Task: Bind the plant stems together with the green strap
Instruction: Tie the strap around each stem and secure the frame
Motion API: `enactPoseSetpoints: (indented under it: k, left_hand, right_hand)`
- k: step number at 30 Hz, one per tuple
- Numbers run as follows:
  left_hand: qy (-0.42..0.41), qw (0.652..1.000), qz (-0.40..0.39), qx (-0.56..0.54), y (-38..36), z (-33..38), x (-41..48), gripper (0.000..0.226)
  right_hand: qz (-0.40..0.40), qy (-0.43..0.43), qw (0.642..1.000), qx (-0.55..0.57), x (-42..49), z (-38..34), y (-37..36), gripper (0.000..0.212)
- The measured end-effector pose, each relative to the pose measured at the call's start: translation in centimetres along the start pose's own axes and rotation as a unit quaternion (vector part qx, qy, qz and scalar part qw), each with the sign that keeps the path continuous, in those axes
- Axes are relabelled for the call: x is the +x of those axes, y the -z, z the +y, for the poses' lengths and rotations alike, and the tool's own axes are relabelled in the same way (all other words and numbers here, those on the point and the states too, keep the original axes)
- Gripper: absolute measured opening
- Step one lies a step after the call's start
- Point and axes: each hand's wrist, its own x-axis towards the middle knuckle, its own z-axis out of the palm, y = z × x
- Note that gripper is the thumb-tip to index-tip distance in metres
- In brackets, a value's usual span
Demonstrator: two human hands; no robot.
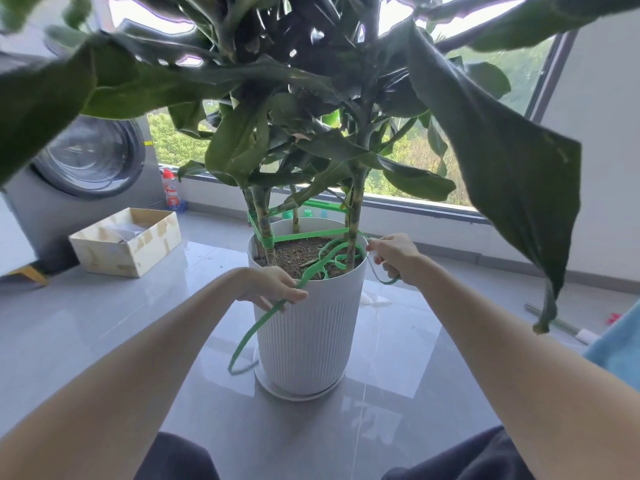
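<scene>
A tall leafy plant stands in a white ribbed pot (308, 327) on the grey floor. Its left stems (263, 226) and right stem (355, 216) are linked by a green strap (304, 236) stretched between them, with a wrap around the left stems. Loose strap loops lie over the soil, and one end trails down the pot's front to the floor. My left hand (273, 284) pinches the strap at the pot's near rim. My right hand (393, 256) grips another part of the strap beside the right stem, a loop hanging below its fingers.
A washing machine (86, 161) and an open cardboard box (128, 240) stand at the left. A bottle (171, 192) sits on the window ledge. A large drooping leaf (512, 174) hangs at the right. A blue cloth (620, 344) lies on the floor at the far right.
</scene>
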Motion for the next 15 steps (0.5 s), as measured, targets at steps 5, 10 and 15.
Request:
enactPoseSetpoints:
  k: [5,10,15]
  left_hand:
    - [-0.032,0.991,0.132,0.0,0.1,0.2,0.4,0.029]
    - [0.021,0.978,0.201,-0.057,0.7,-0.5,1.0,0.029]
    - [0.044,0.949,0.301,-0.083,1.5,-1.9,1.1,0.028]
  right_hand:
    - [0.086,0.094,0.969,-0.21,0.0,0.4,-0.4,0.032]
    - [0.134,0.104,0.932,-0.321,-0.4,0.7,-0.9,0.032]
    - [0.131,0.04,0.928,-0.347,-0.3,1.0,-0.5,0.041]
